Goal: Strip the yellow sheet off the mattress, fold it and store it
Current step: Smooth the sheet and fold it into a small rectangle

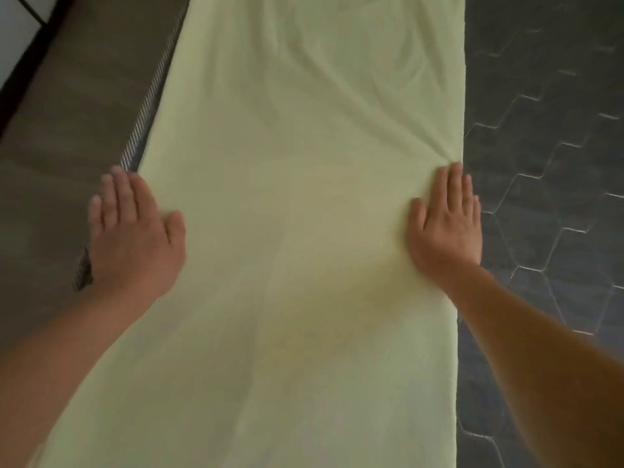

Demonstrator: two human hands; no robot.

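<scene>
On the mattress (84, 106), the yellow sheet (297, 197) lies spread in 1 long folded strip. The left hand (135, 231) and right hand (445, 224) press flat, fingers straight, on its opposite long edges, gripping nothing.

Single head view, looking steeply down, close over yellow sheet (297, 231); no second view.

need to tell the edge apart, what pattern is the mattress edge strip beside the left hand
Diagonal dark-and-white stripes on the mattress edge strip, seen in the head view.
</scene>
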